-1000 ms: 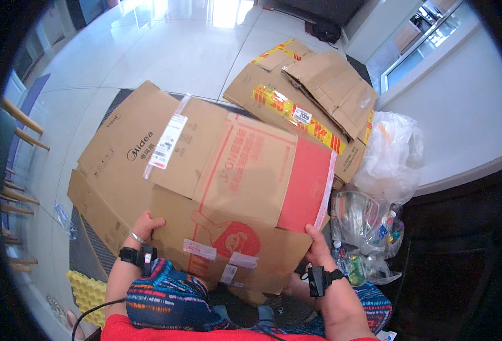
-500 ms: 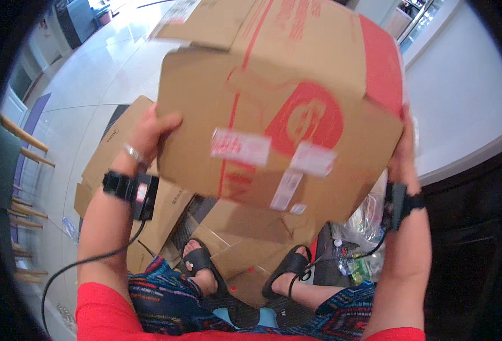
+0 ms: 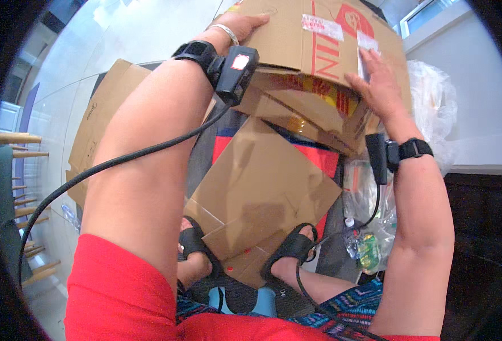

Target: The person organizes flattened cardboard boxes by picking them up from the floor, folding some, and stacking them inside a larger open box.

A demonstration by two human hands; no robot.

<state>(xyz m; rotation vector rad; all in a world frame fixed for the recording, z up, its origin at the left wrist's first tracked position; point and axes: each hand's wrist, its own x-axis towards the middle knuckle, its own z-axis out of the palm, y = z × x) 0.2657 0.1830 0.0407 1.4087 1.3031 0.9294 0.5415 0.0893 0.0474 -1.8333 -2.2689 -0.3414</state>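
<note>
I hold a large flattened brown cardboard box [image 3: 313, 45] with red print and white labels out in front of me, over a pile of other cardboard. My left hand [image 3: 245, 23] grips its left edge near the top of the view. On the box's right side my right hand [image 3: 376, 79] presses against it with the fingers spread. Both wrists wear black bands with small devices and cables. Beneath the lifted box lies a flat brown cardboard sheet [image 3: 262, 187] on the floor, just beyond my sandalled feet [image 3: 288, 250].
More flattened cardboard [image 3: 100, 131] lies on the pale tiled floor to the left. A clear plastic bag [image 3: 370, 227] with bottles and wrappers sits at my right, beside a white counter [image 3: 478, 102]. Wooden chair legs [image 3: 18, 148] show at the far left.
The box was lying on the floor pile a second ago. I lifted it up close to the camera, then pushed it away and further up, so the sheet below shows.
</note>
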